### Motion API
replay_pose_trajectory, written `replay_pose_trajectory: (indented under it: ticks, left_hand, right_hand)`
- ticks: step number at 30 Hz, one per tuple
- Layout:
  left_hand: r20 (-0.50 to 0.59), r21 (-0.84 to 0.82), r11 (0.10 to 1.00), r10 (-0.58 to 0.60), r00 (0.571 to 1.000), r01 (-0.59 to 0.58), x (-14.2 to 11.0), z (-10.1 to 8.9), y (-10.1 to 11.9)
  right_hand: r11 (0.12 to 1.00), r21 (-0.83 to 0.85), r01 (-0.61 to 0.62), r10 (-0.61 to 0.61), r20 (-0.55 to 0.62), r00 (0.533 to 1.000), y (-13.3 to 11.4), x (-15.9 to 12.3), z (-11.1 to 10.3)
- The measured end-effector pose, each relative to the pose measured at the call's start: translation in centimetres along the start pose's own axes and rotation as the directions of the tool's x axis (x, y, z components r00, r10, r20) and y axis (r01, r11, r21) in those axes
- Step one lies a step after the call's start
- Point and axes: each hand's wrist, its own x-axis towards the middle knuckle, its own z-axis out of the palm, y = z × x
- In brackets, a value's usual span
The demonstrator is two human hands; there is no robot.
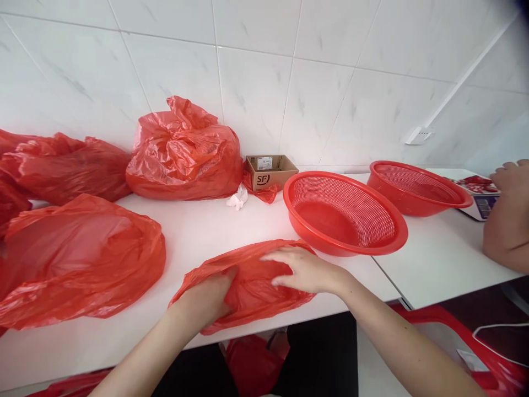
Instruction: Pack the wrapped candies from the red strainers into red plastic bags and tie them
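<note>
A red plastic bag [256,317] lies spread on the white table in front of me, its mouth facing up. My left hand [212,292] reaches into the bag from the left; part of its fingers is hidden by the film, and those that show are apart. Over the right side of the bag's mouth is my right hand [303,269], fingers spread and touching the film, with nothing held. Just behind my right hand stands a red perforated plastic basin [345,212].
Several red bags [184,160] stand along the tiled wall, and a loose one [82,259] lies at left. Behind are a cardboard box [275,177] and crumpled tissue [238,197]. At right are a second basin [417,190], a scale [483,207] and another person's arm [508,220].
</note>
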Motion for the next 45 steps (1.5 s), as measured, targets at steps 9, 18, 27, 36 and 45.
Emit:
replay_pose_trajectory:
  ticks: [9, 18, 27, 36, 45]
  left_hand:
    - [-0.051, 0.029, 0.992, 0.124, 0.991, -0.122, -0.3, 0.4, 0.3]
    - [-0.421, 0.061, 0.921, 0.373, 0.827, -0.385, -0.9, 0.0, -0.9]
    - [-0.608, 0.005, 0.865, 0.401, 0.685, -0.502, -0.9, 2.9, -4.1]
    - [-0.347, -0.123, 0.979, 0.113, 0.931, -0.165, -0.4, 1.3, -4.3]
    - [-0.307, 0.021, 0.85, 0.506, 0.806, -0.526, 2.3, 3.4, 3.2]
  right_hand:
    - [0.99, 0.092, 0.108, -0.067, -0.371, 0.926, 1.1, 7.0, 3.5]
    - [0.978, -0.097, 0.183, -0.207, -0.472, 0.857, 0.2, 3.4, 3.7]
    - [0.985, -0.166, 0.039, -0.1, -0.381, 0.919, 2.2, -3.7, 5.5]
    - [0.999, -0.038, -0.03, 0.022, -0.189, 0.982, 4.5, -3.3, 3.6]
    - [0.935, -0.096, -0.341, 0.213, -0.615, 0.759, 3.9, -1.7, 6.6]
